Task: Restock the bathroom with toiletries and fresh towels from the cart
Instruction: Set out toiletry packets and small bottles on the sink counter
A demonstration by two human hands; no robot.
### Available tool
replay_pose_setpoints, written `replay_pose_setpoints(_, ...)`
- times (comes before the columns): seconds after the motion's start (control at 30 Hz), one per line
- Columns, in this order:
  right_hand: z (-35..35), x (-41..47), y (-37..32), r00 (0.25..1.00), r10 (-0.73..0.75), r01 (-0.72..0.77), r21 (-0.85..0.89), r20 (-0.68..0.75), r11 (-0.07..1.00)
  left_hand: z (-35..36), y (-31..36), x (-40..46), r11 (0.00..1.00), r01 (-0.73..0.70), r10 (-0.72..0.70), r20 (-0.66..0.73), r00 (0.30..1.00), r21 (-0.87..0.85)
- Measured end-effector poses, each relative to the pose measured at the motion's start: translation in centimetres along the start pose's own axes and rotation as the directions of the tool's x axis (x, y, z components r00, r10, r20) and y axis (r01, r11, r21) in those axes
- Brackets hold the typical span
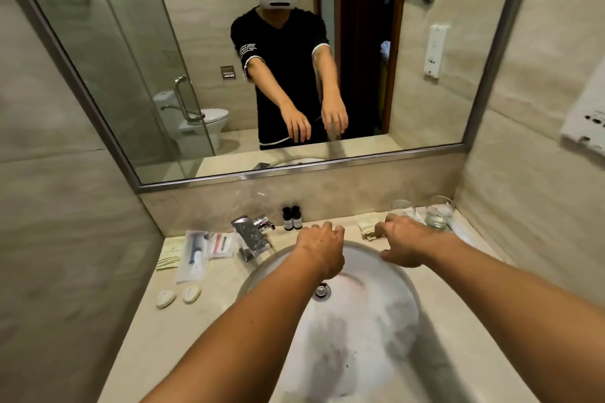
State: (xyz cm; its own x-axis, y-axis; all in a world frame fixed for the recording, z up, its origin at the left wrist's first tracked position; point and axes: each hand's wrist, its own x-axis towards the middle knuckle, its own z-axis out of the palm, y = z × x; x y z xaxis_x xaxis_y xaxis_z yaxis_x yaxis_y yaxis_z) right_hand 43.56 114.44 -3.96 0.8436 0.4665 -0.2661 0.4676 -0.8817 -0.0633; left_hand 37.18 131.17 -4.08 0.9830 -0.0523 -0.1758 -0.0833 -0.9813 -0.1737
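Observation:
Both my hands reach forward over the white sink basin. My left hand hangs above the basin's far rim with loosely curled fingers and holds nothing. My right hand hovers beside a small patterned packet on the counter, fingers relaxed; I cannot tell whether it touches the packet. Two small dark bottles stand against the back wall. Wrapped toiletry packets, a red-striped packet and two white soaps lie left of the faucet.
Two drinking glasses stand at the counter's back right corner. A wide mirror above shows a person, a glass shower door and a toilet. A white wall unit hangs on the right wall.

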Motion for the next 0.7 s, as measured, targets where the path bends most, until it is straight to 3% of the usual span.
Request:
replay_pose_setpoints(0.33, 1.6, -14.6, 0.6, 0.973, 0.228, -0.228, 0.018, -0.043, 0.974, -1.6, 5.7, -8.6, 0.975, -0.222, 0.22, -0.088, 0.971, -0.015)
replay_pose_setpoints(0.7, 2.6, -31.6, 4.1, 0.889, 0.454, -0.452, 0.048, -0.055, 0.891, -4.3, 16.7, -14.5, 0.881, -0.473, 0.472, -0.127, 0.872, 0.024)
